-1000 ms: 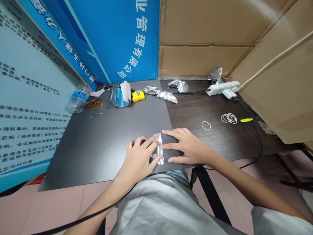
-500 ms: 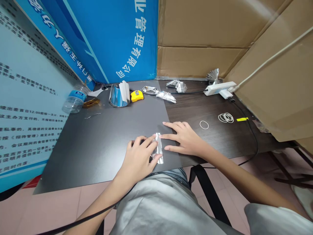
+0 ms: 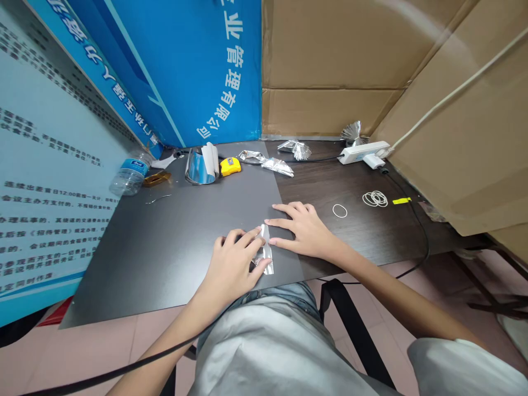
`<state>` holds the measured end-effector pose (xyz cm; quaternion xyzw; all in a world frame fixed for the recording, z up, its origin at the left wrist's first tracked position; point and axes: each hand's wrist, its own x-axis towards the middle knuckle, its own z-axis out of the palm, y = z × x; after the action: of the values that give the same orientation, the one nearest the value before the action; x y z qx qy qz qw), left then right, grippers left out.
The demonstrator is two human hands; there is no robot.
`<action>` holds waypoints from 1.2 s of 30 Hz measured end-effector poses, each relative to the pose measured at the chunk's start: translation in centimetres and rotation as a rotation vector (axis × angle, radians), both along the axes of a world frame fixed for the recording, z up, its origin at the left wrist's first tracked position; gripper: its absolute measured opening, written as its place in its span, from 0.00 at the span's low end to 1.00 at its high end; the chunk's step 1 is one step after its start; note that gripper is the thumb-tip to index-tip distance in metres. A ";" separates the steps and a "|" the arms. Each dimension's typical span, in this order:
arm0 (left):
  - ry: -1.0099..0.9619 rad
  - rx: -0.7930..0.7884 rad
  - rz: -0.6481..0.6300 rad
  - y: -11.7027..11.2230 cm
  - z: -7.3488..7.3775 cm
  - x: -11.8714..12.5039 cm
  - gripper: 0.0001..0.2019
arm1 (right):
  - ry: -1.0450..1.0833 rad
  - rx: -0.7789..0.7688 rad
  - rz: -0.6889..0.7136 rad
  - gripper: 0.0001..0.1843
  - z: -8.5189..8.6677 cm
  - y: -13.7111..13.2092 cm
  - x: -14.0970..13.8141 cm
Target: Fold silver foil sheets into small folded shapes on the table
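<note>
A short strip of shiny silver foil (image 3: 267,252) lies on the grey mat near its front right edge. My left hand (image 3: 235,258) rests over its left side, fingers apart and slightly bent, thumb near the strip's lower end and index finger at its upper end. What lies under that palm is hidden. My right hand (image 3: 307,228) is open, its fingers stretched leftward. The tips of its middle fingers reach the strip's right edge, or very nearly; the index finger lies above on the mat.
Along the back stand a plastic bottle (image 3: 131,175), a roll of silver film (image 3: 201,166), a yellow tape measure (image 3: 230,166), folded foil strips (image 3: 278,166), a fanned foil bundle (image 3: 300,149) and a white power strip (image 3: 365,151). White rubber bands (image 3: 374,199) lie at right. Cardboard (image 3: 334,60) walls the back.
My right hand has shifted a little left, its fingertips closer to the foil strip's edge. My left hand stays on the strip. The view has tilted and turned slightly.
</note>
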<state>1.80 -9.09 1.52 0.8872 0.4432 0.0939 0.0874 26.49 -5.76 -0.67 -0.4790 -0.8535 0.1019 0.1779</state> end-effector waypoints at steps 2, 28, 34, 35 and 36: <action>-0.025 0.014 0.009 0.0 -0.3 -0.1 0.17 | 0.064 -0.033 -0.029 0.22 -0.1 0.2 -0.6; -0.730 -0.203 0.092 0.6 -2.7 -0.6 0.26 | 0.611 -0.456 0.007 0.08 1.0 2.9 -3.9; -1.164 -0.589 0.283 2.7 -1.6 -0.7 0.39 | 0.864 -0.626 0.019 0.13 2.3 3.5 -5.3; -1.269 -0.730 0.293 3.5 -1.2 -0.9 0.39 | 0.859 -0.592 0.018 0.13 2.5 3.8 -5.6; -1.332 -0.880 0.282 4.5 -0.9 -1.1 0.36 | 0.847 -0.547 0.013 0.12 2.8 4.2 -5.9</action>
<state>0.68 -4.61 0.64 0.4649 0.4022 0.4298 0.6614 20.54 -1.60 2.12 -0.4193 -0.6513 0.5086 0.3759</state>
